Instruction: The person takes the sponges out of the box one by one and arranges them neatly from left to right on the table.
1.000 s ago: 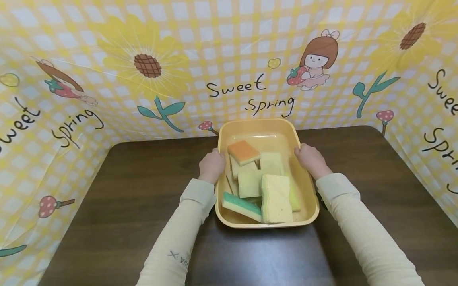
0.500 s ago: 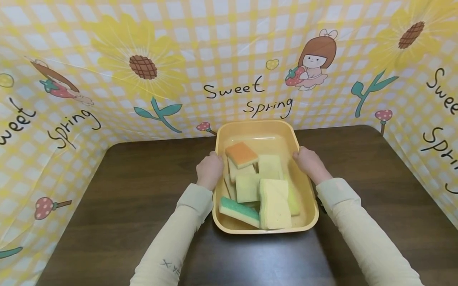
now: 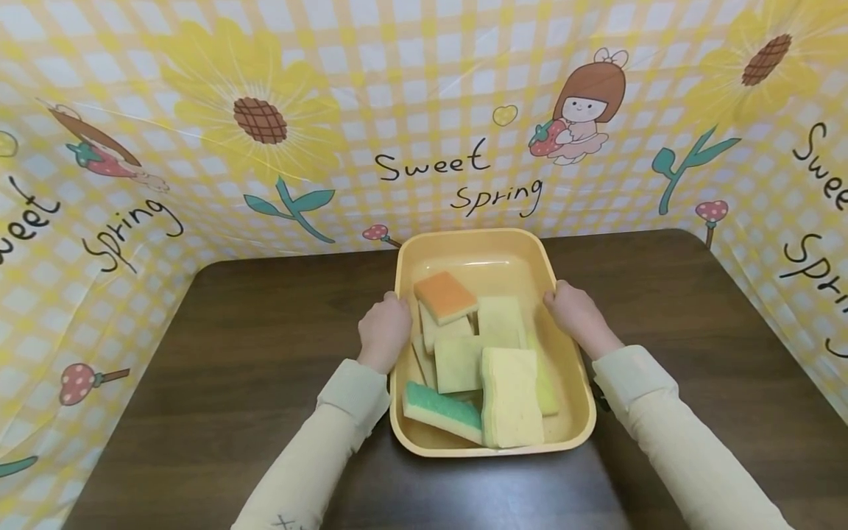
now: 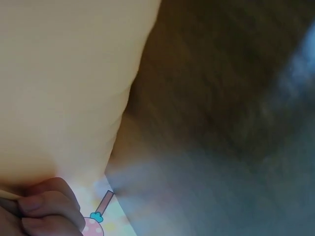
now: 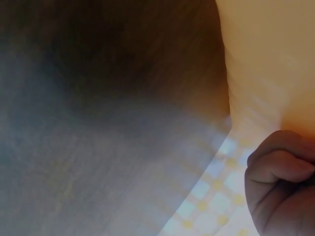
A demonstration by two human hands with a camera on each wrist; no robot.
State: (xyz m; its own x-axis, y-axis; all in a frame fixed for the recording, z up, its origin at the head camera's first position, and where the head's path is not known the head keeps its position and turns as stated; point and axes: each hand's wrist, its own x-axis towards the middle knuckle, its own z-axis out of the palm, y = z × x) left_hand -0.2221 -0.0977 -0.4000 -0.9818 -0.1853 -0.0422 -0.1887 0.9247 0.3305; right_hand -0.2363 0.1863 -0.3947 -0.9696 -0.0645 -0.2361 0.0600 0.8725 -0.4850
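A yellow plastic tray hangs between both hands in the head view, above the table. My left hand grips its left rim; my right hand holds the right rim. Curled fingers show under the rim in the left wrist view, and likewise fingers in the right wrist view. Several sponges lie loosely piled inside: an orange-topped sponge at the far left, a green-topped sponge near left, a thick pale-yellow sponge in front. Others are partly covered.
Dark wooden table spreads below and around the tray. A yellow-checked printed cloth stands as a wall behind the table and along both sides. A small dark object shows beside the right cuff, its kind unclear.
Both hands have brought the tray towards me, and it looks slightly larger in the head view. Its far rim has drawn away from the cloth. The sponges keep their places inside.
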